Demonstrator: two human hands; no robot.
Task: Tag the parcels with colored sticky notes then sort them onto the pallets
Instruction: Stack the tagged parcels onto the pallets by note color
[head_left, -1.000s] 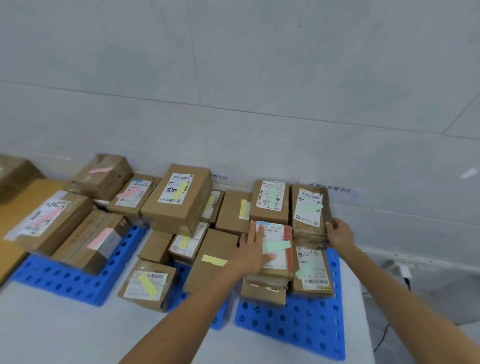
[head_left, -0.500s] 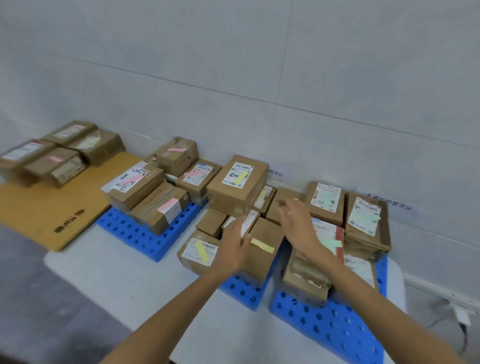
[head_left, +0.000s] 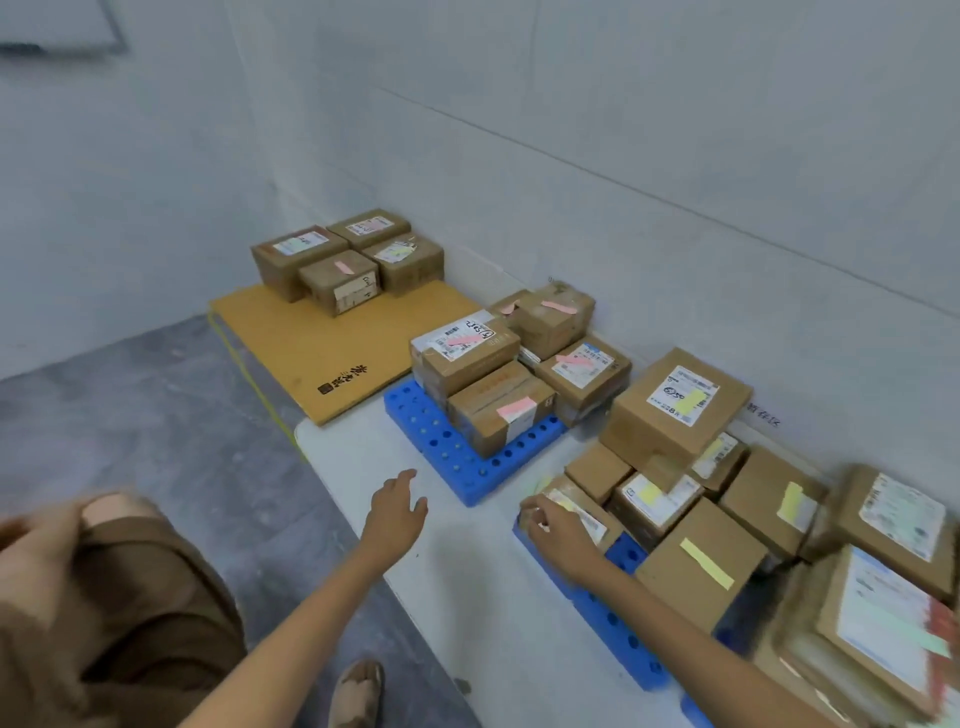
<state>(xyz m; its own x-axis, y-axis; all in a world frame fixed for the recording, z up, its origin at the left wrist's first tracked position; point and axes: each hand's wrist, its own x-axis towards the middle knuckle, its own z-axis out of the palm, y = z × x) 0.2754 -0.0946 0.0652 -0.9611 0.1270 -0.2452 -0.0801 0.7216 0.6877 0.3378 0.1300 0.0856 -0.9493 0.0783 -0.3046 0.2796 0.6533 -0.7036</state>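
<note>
A white sheet (head_left: 467, 597) ran along the wall. At ten o'clock a brown cardboard board (head_left: 311, 353) carried four parcels (head_left: 322, 270). Mid-frame, a blue pallet (head_left: 431, 441) held the pink-tagged parcels (head_left: 470, 358). At four o'clock a second blue pallet (head_left: 613, 639) held the yellow-tagged parcels (head_left: 675, 410). The left hand (head_left: 395, 512), at seven o'clock, hovered over the sheet, fingers loose. The right hand (head_left: 558, 535), at five o'clock, gripped a small parcel (head_left: 587, 506) on that pallet's near corner.
</note>
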